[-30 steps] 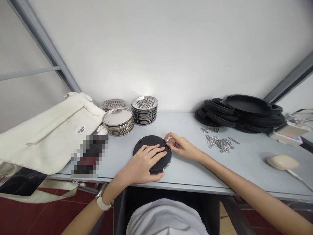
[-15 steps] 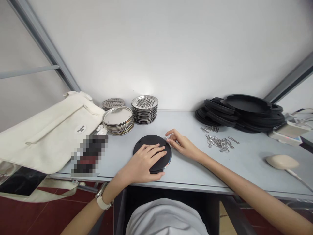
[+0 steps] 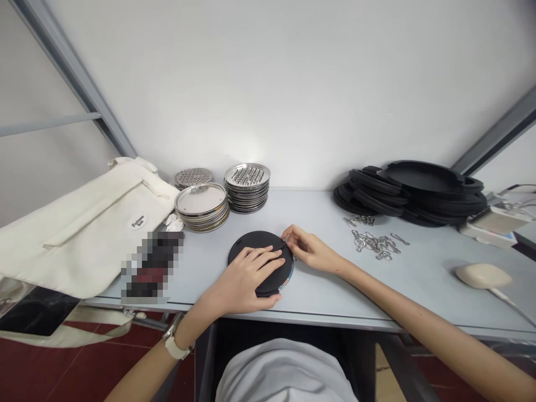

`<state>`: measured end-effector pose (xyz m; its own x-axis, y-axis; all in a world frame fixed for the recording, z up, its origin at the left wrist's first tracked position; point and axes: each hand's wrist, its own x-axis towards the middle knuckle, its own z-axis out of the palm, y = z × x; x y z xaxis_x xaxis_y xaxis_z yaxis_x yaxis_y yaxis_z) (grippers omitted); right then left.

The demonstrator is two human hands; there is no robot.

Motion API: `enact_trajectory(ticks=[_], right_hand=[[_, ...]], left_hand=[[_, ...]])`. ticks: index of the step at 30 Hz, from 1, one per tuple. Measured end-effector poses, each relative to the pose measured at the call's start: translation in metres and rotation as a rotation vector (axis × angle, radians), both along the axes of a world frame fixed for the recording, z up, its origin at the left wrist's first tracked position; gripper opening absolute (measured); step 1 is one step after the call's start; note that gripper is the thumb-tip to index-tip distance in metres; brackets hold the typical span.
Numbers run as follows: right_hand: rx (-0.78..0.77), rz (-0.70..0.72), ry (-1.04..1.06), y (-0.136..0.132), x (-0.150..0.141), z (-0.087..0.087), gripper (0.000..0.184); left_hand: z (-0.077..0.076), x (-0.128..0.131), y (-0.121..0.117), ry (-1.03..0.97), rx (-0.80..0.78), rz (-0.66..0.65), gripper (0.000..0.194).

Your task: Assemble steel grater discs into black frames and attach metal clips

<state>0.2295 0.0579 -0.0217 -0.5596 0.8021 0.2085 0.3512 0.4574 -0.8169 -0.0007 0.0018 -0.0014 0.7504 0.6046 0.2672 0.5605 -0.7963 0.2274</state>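
Disc (image 3: pixel 245 241) lies flat on the surface (image 3: pixel 318 290) before you, black on top, with a shiny rim showing at its right edge. Your left hand (image 3: pixel 249 277) is spread over it, fingers on top and thumb at the near edge. Your right hand (image 3: pixel 309 249) pinches a metal clip (image 3: pixel 286 239), mostly hidden, between thumb and forefinger at the disc's far right edge. Loose clips (image 3: pixel 376 243) lie to the right, near piled black trays (image 3: pixel 422 177); stacked metal plates (image 3: pixel 201 200) stand back left, beside a bag (image 3: pixel 92 234).
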Motion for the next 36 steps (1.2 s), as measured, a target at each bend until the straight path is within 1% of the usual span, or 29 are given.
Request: enact_trajectory(ticks=[2,5,12,20,27,32,36], right_hand=[[0.012,0.026,-0.008,-0.0006,0.0015,0.0007,0.019],[0.031,0.027,-0.019,-0.001,0.0021,0.0015,0.024],[0.039,-0.031,-0.014,0.0013,0.0009,-0.0003,0.027],[0.096,-0.071,0.017,0.0013,0.0005,0.0013,0.017],[0.081,-0.049,-0.005,-0.0001,-0.0012,0.0047,0.021],[0.069,-0.058,-0.004,-0.0005,-0.0009,0.0056,0.023],[0.03,-0.025,-0.018,-0.0005,-0.0005,0.0046,0.025]], left_hand=[[0.0004,0.0001,-0.0002,0.002,0.0,0.001,0.061],[0.0008,0.0002,-0.0002,0.002,0.0,-0.003,0.061],[0.0003,0.0001,0.0002,-0.005,0.006,-0.003,0.062],[0.0007,0.0,-0.0001,-0.007,0.01,-0.004,0.062],[0.0001,-0.0003,0.0001,-0.007,0.015,-0.005,0.063],[0.0006,-0.0002,-0.0004,-0.001,0.017,0.004,0.063],[0.0009,-0.0002,-0.0002,-0.007,0.013,-0.002,0.062]])
